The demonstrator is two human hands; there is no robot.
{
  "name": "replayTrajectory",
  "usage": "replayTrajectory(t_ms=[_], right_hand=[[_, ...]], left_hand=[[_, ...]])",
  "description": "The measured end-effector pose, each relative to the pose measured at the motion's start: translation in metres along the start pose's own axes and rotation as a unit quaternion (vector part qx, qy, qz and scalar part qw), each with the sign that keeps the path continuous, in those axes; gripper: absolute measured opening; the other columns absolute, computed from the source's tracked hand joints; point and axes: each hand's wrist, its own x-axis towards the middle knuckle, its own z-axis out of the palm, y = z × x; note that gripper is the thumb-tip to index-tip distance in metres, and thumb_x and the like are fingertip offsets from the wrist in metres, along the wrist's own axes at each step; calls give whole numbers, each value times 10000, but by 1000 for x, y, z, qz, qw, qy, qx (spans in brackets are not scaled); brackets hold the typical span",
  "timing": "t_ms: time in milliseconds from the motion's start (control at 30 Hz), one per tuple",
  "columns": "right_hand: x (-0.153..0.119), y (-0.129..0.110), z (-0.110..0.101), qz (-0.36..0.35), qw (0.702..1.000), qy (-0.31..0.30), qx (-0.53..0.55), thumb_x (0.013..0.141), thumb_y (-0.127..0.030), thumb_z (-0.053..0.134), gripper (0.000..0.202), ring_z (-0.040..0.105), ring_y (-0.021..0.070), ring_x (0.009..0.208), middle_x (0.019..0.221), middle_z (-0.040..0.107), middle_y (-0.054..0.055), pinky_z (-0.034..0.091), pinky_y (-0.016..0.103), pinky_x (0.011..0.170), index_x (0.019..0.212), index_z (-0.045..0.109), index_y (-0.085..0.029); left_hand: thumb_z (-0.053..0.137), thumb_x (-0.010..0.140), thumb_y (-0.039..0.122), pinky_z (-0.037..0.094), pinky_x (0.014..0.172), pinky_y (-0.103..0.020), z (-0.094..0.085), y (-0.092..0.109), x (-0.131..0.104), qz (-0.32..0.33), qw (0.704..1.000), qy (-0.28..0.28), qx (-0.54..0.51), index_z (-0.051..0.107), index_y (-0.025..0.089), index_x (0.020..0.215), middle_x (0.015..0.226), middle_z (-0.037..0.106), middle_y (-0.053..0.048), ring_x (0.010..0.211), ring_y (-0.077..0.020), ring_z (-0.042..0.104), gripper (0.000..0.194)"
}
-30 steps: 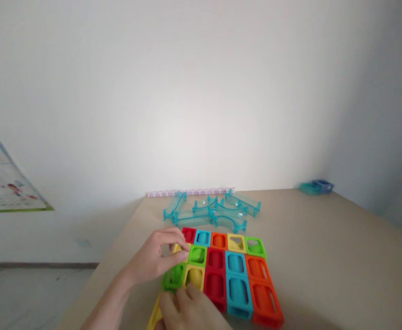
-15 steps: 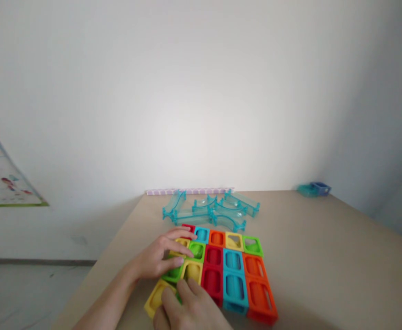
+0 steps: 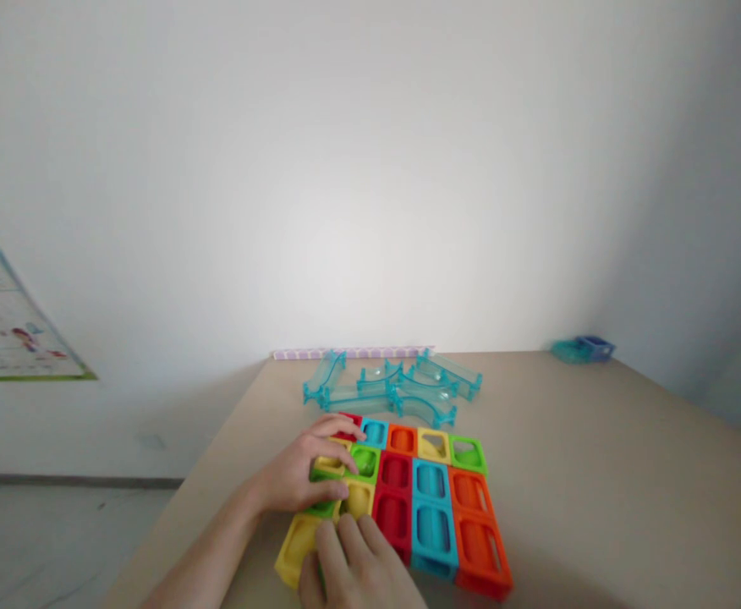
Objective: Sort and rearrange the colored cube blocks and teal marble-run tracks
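Coloured blocks lie side by side in rows on the table, among them a red block (image 3: pixel 392 516), a blue block (image 3: pixel 433 531) and an orange block (image 3: pixel 480 545). My left hand (image 3: pixel 304 465) rests over the left side of the rows, fingers spread on yellow and green blocks, holding nothing. At the near left, my right hand (image 3: pixel 361 562) has its fingers bent together beside a yellow block (image 3: pixel 297 548). A bit of green shows under those fingers; what they grip is mostly hidden.
Behind the blocks lie several clear blue track pieces (image 3: pixel 358 397), with a purple patterned strip (image 3: pixel 351 353) along the wall. A dark blue basket (image 3: pixel 595 348) stands at the table's far right corner. A poster (image 3: pixel 15 313) hangs at left.
The yellow block at the near left has shifted right and straightened, now closer to the rows. My right hand has moved slightly right. My left hand stays spread on the blocks.
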Motion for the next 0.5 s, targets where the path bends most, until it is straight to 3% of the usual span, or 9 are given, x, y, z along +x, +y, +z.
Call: replayTrajectory(t_ms=[167,367,500], right_hand=[[1,-4,4,-58,998,-24,28,896,-176,479,225,450,140,464,529,484,4,314,262,417,671,491,-177],[1,-7,3,-56,997,-41,29,868,-145,493,228,440,128,444,513,476,1,298,261,418,642,480,-176],[-5,-1,-11,-35,996,-77,11,847,-128,523,229,450,121,420,496,485,-2,265,248,400,628,474,-173]], left_hand=[[700,729,494,297,1108,-413,3,0,-1,0,1000,-3,-10,703,194,918,1324,490,-99,1284,-292,389,355],[661,775,498,282,1121,-415,3,-1,-3,-11,1000,-14,-23,685,186,929,1331,471,-106,1307,-291,368,348],[623,803,528,295,1111,-398,3,-2,-3,-9,1000,-14,-24,681,187,938,1311,489,-108,1289,-278,394,371]])
